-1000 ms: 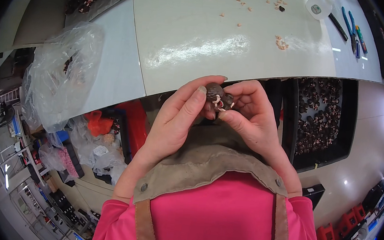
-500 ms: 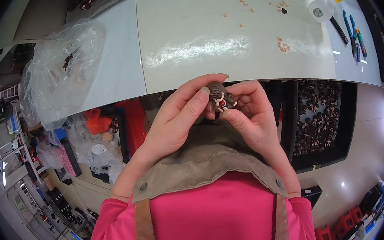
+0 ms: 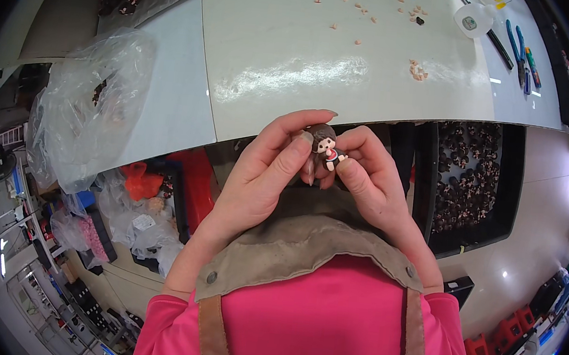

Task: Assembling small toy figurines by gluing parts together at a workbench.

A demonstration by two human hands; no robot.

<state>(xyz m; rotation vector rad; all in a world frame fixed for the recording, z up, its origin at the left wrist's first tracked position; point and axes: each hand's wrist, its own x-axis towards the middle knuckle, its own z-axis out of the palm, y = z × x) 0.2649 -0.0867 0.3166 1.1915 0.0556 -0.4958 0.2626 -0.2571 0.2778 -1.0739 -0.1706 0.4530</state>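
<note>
Between my two hands, just off the table's near edge, is a small toy figurine [image 3: 327, 147] with dark brown hair, a pale face and a red and dark outfit. My left hand [image 3: 270, 159] grips it at the head, thumb and fingers closed on the hair. My right hand [image 3: 374, 172] pinches the figurine's lower body with the thumb in front; some of its fingers are curled behind. The figurine tilts, its face turned up toward me. Parts of its hair and back are hidden by my fingers.
On the white table [image 3: 278, 33] lie small peach-coloured scraps [image 3: 418, 70], blue-handled pliers [image 3: 518, 49] and a black pen [image 3: 500, 49]. A crumpled clear plastic bag [image 3: 93, 104] hangs over the left edge. At right stands a black tray [image 3: 468, 188] of many figurines; a red bag [image 3: 142, 181] sits lower left.
The figurine has turned in my fingers, so its face and red front now show more fully toward me. Both hands stay closed on it in nearly the same place.
</note>
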